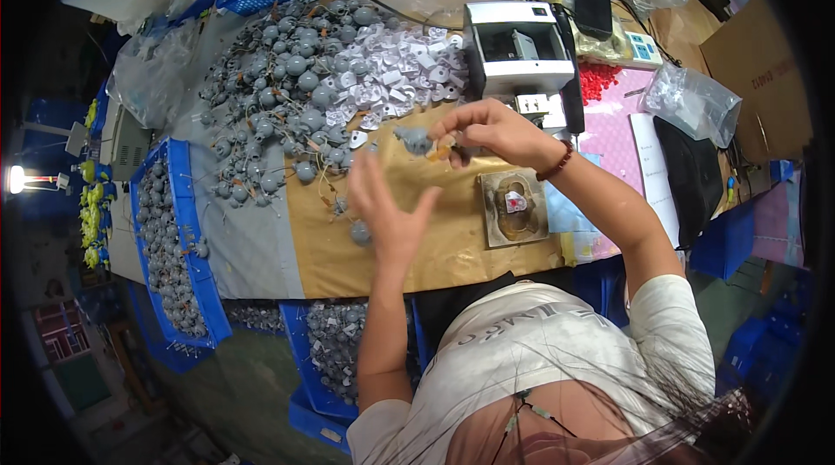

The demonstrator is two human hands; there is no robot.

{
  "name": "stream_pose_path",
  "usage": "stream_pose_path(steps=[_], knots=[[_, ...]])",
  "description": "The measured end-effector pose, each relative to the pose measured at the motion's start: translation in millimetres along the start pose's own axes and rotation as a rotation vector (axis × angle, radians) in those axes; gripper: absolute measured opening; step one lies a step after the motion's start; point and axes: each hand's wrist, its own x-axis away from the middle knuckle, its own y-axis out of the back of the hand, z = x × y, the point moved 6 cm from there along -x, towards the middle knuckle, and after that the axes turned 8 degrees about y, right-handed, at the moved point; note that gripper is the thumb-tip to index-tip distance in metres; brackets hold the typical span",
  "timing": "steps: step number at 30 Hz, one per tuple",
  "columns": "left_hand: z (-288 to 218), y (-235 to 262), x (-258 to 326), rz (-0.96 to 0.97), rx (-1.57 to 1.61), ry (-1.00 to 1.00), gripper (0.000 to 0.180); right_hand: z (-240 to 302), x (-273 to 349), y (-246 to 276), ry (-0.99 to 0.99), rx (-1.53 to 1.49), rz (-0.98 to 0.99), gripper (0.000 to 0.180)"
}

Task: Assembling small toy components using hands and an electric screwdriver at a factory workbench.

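Above the brown work mat, my right hand [500, 136] pinches a small grey rounded part [412, 140] with an orange-brown piece at its near end; motion blurs it. My left hand [391, 217] is held up at the front edge of the heap, blurred, thumb and fingers apart with nothing seen between them. A grey ball part [360, 233] lies just beside its wrist side. Below my right hand sits a square metal block fixture [492, 226] with an oval recess, and in it rests a small white piece [515, 201] with red on it.
Grey ball parts with wires [278, 65] heap up at the left, beside a pile of white plastic pieces [404, 73]. A white-and-black machine [520, 73] stands behind my right hand, near red bits [597, 80]. Blue bins [193, 247] hold more balls. A phone [592, 6] sits behind.
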Motion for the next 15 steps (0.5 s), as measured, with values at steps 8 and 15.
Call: stream_pose_path(steps=[8,15], knots=[[-34,-71,43,0.765,0.765,0.376,0.027,-1,97,19,-0.036,0.083,-0.157,0.023],[-38,-84,95,0.917,0.531,0.345,0.020,-38,148,22,0.356,1.054,-0.130,0.024]])
